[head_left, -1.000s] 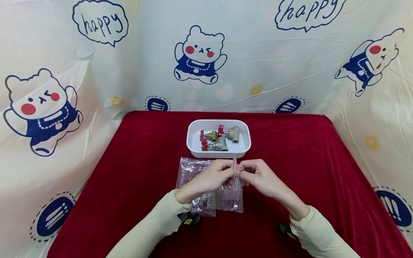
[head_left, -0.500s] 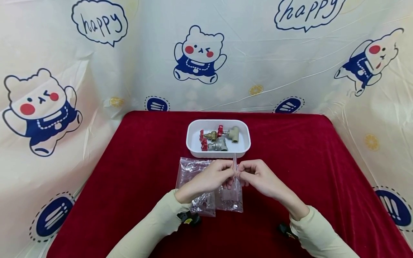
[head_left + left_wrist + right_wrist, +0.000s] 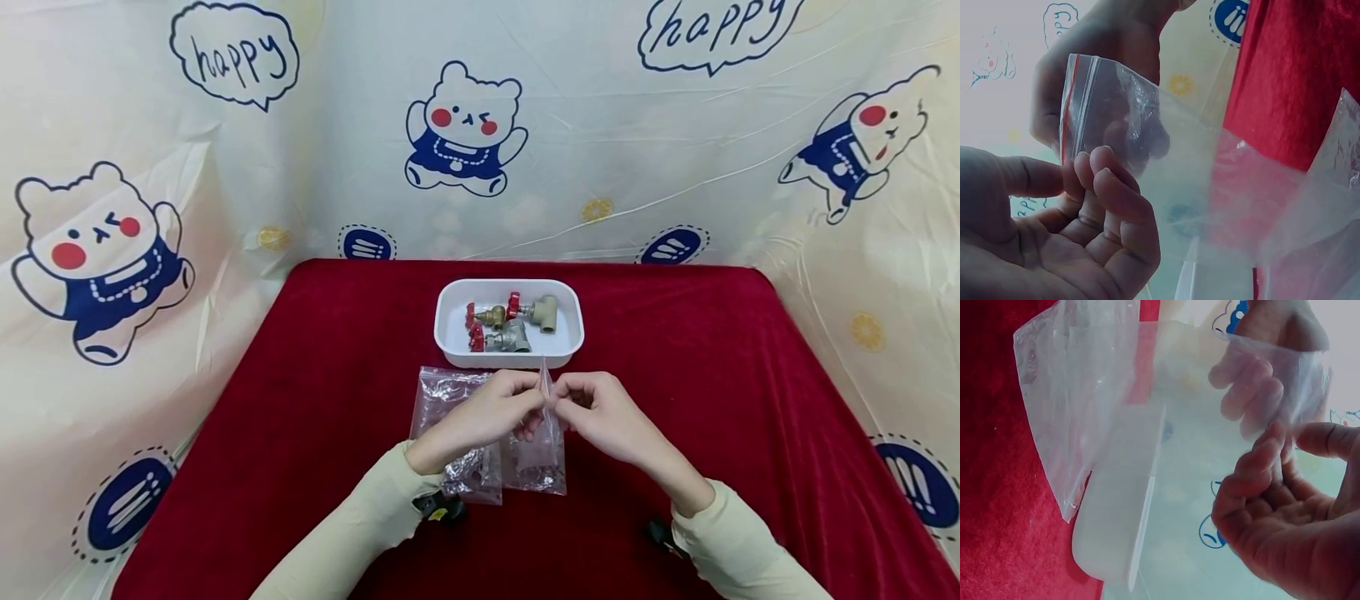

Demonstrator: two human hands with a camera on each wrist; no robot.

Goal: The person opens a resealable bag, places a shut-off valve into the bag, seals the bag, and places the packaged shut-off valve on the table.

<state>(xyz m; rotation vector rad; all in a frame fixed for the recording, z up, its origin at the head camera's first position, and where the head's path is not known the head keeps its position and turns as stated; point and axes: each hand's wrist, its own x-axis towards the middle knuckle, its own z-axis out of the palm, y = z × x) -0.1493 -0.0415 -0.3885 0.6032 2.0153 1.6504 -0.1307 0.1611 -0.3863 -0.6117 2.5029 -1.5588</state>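
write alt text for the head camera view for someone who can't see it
A person's left hand and right hand pinch a clear plastic bag, seen nearly edge-on, in front of a white tray holding three red-handled valves. Another clear bag lies on the red cloth, partly hidden by the left hand; behind hangs a pale backdrop printed with cartoon bears.

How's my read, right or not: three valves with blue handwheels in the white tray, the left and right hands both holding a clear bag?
Not quite: the head view shows red handwheels, not blue. The rest stands: three valves in the white tray, left hand and right hand both holding a clear bag.
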